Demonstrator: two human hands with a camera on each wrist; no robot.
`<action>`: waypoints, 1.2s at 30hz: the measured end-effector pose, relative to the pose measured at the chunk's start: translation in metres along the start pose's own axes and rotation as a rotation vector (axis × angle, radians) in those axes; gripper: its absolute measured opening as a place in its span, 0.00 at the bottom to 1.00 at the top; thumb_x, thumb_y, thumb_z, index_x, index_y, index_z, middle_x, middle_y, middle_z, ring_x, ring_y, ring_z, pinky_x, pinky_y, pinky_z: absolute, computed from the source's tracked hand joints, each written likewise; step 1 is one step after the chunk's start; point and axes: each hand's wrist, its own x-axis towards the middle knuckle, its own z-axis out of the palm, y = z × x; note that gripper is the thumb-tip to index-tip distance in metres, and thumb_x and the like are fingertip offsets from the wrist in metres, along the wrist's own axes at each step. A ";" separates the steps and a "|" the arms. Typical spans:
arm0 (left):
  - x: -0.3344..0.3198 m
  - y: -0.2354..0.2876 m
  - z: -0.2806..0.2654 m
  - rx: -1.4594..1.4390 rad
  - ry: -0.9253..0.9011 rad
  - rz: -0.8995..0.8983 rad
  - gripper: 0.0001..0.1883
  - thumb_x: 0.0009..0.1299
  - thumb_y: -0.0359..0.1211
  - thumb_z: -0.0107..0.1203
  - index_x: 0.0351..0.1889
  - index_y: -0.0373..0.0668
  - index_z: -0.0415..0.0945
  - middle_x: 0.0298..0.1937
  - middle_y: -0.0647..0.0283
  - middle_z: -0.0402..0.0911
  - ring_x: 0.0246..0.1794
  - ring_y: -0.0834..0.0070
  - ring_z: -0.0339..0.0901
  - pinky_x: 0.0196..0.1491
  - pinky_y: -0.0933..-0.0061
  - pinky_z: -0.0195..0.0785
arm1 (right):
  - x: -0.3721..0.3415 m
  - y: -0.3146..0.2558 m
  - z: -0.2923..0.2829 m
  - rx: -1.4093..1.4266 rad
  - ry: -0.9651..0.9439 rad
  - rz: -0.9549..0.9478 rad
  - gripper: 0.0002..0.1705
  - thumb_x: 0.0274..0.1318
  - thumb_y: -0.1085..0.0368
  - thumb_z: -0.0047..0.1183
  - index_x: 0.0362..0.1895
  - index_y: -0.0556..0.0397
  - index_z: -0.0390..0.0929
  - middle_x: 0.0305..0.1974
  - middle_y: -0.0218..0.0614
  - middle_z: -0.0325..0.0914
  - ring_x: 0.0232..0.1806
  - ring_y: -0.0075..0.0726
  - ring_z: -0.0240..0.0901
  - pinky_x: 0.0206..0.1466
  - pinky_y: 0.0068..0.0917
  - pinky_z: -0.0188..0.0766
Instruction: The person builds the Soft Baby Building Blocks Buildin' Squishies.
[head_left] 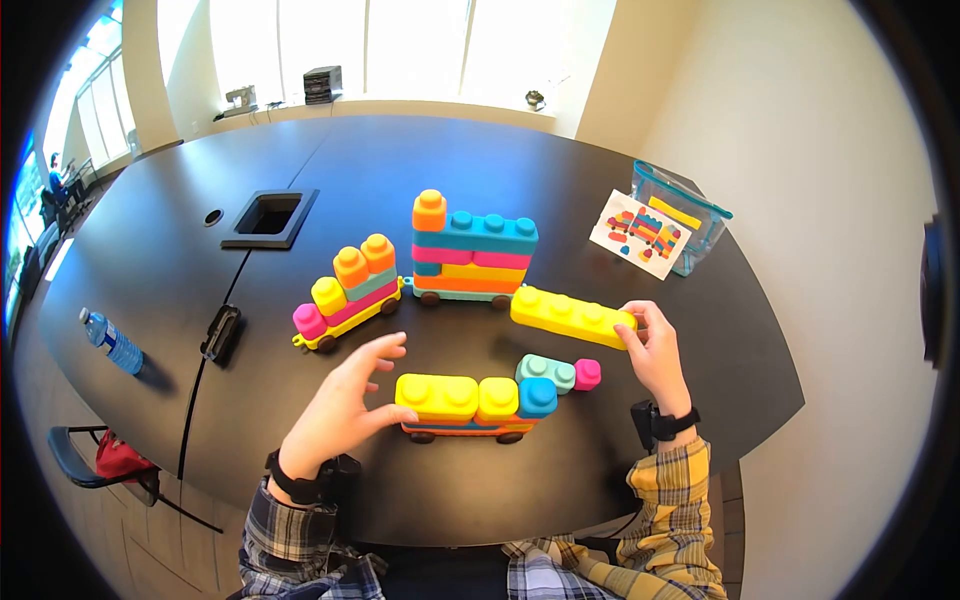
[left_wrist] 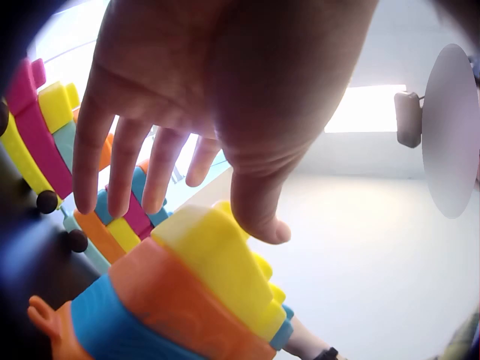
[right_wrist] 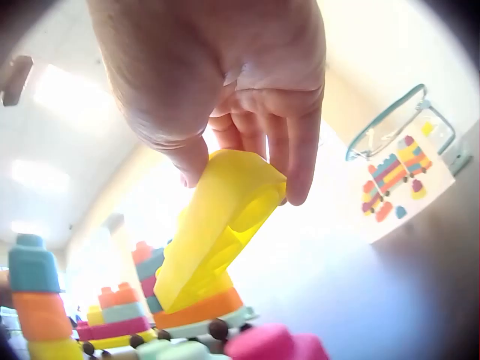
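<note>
In the head view my right hand (head_left: pixel 655 350) pinches the end of a long yellow building block (head_left: pixel 570 316), thumb on one side and fingers on the other. The right wrist view shows this block's hollow underside (right_wrist: pixel 244 232). My left hand (head_left: pixel 345 405) is spread with its fingers extended, its thumb right at the left end of a wheeled block wagon (head_left: pixel 470 428) topped with yellow and blue blocks. Behind the wagon lie a mint block (head_left: pixel 546 373) and a small pink block (head_left: pixel 588 374). Farther back stand a tall block wagon (head_left: pixel 470 260) and a stepped block wagon (head_left: pixel 350 298), hooked together.
A picture card (head_left: pixel 640 235) leans on a clear zippered bag (head_left: pixel 705 220) at the back right. On the left are a water bottle (head_left: pixel 112 343), a black object (head_left: pixel 221 333) and a table socket box (head_left: pixel 270 218). A chair (head_left: pixel 80 460) stands beyond the table's left edge.
</note>
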 end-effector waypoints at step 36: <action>-0.002 0.002 0.010 -0.131 0.057 0.108 0.24 0.72 0.30 0.66 0.66 0.43 0.78 0.58 0.59 0.86 0.59 0.67 0.83 0.60 0.66 0.77 | -0.054 -0.065 0.069 0.609 -0.223 -0.181 0.18 0.69 0.70 0.63 0.57 0.55 0.71 0.56 0.43 0.82 0.59 0.37 0.80 0.68 0.36 0.72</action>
